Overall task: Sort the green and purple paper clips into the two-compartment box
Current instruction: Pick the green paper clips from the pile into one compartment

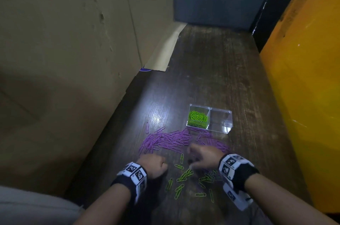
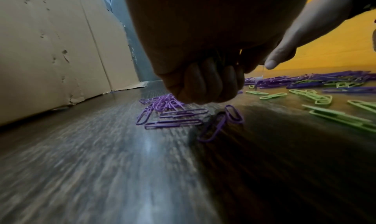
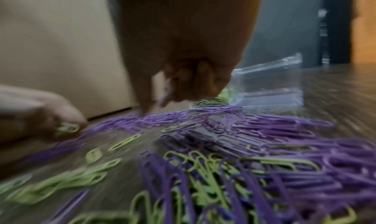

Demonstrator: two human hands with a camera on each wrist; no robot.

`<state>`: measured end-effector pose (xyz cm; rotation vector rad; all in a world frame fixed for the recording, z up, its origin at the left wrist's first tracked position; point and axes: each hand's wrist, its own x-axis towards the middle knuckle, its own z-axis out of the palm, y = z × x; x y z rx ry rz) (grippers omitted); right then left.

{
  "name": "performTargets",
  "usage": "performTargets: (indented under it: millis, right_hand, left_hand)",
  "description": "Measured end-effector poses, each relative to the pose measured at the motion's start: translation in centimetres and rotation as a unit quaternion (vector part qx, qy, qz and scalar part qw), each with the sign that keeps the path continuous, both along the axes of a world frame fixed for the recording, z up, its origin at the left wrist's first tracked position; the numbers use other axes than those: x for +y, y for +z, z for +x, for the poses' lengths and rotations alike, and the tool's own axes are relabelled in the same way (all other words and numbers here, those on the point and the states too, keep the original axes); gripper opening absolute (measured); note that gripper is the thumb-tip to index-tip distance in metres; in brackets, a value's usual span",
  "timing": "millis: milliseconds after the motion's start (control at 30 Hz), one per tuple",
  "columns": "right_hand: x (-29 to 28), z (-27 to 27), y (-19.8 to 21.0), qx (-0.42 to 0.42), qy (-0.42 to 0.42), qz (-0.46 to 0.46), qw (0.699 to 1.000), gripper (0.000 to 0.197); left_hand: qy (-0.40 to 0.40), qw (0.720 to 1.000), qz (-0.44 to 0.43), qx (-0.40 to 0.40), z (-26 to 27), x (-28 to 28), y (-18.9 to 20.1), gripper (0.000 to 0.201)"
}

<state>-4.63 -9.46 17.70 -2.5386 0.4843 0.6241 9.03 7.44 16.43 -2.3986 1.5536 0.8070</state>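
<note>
A clear plastic two-compartment box [image 1: 210, 119] sits on a dark wood-grain table [image 1: 211, 70], its left compartment holding a heap of bright green paper clips [image 1: 197, 118] and its right compartment showing none. Just near of the box a wide spread of purple paper clips [image 1: 169, 140] lies on the table, with loose green paper clips [image 1: 184, 176] scattered nearer still, between the two wrists. The left hand [image 1: 153, 165] is curled into a fist gripping a few green clips, while the right hand [image 1: 204, 156], blurred, reaches down with fingers bent at the near edge of the purple spread, and I cannot tell whether it holds anything.
</note>
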Motion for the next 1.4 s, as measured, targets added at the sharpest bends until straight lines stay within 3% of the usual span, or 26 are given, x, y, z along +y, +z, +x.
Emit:
performTargets:
  millis: [100,200,367,567,700,767,867,1000,1100,1167,1267,1333,1400]
  right_hand:
    - [1.6,-0.2,-0.8,0.037,0.144,-0.051,0.988,0.073]
    - [1.4,0.6,-1.4,0.013,0.18,-0.076,0.981,0.081]
    - [0.8,1.6,-2.1,0.015,0.233,-0.119,0.965,0.069]
    - [1.4,2.2,-2.1,0.004,0.224,-0.131,0.966,0.039]
    - [1.4,2.1,-1.9,0.014,0.218,-0.12,0.969,0.033]
    - [1.2,2.1,-1.7,0.008,0.183,-0.098,0.978,0.031]
    - [0.7,1.5,-0.7,-0.046,0.041,0.038,0.997,0.012]
    - [-0.2,1.0,-0.4,-0.107,-0.166,0.221,0.955,0.017]
    - [-0.6,0.8,-0.5,-0.072,-0.232,0.279,0.929,0.02]
    - [-0.8,0.4,-0.5,-0.037,-0.183,0.259,0.948,0.021]
    - [-0.3,-0.5,-0.4,-0.013,0.01,0.111,0.994,0.005]
    - [0.2,-0.9,-0.6,0.011,0.138,-0.014,0.99,0.023]
    - [0.3,-0.9,-0.7,0.019,0.197,-0.079,0.977,0.035]
  left_hand:
    - [0.011,1.0,-0.015,0.013,-0.4,0.3,-0.1,0.034]
    - [0.034,0.999,-0.031,0.017,-0.9,0.9,-0.4,0.033]
    - [0.069,0.995,-0.058,0.049,-1.5,1.8,-0.9,0.044]
    - [0.134,0.984,-0.096,0.06,-2.0,2.6,-0.8,0.035]
    - [0.088,0.994,-0.055,0.027,-2.9,3.1,-1.2,0.072]
    - [0.069,0.996,-0.041,0.028,-3.2,3.2,-1.5,0.08]
    - [0.088,0.995,-0.035,0.026,-3.6,3.5,-1.9,0.069]
    - [0.129,0.991,-0.041,0.016,-4.2,3.2,-1.8,0.039]
    - [0.116,0.992,-0.055,0.006,-3.8,2.9,-1.7,0.04]
    - [0.107,0.992,-0.071,0.019,-3.5,2.5,-1.9,0.049]
    - [0.082,0.994,-0.067,0.031,-3.3,1.8,-2.2,0.045]
    - [0.075,0.995,-0.067,0.029,-3.2,1.4,-2.5,0.038]
    - [0.064,0.996,-0.062,0.024,-3.1,1.0,-2.6,0.037]
